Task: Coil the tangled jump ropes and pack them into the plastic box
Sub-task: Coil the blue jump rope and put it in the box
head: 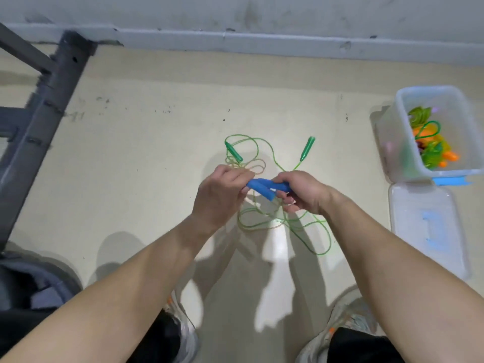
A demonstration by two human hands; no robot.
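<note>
A: Forearms (125,284) are reaching from the near edge; hands?
B: Both are gripping paired blue handles (262,188), left hand (222,192) and right hand (303,192), axis running left-to-right over a loose green jump rope (301,224) on the floor (131,179).
A: And the plastic box (392,142)?
B: Sitting open at far right, holding coiled green and orange ropes (432,153).

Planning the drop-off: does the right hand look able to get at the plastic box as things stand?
Probably yes: the plastic box stands open off to that side, lid off, bare floor between. But the right hand grips the blue handles with the left hand.
</note>
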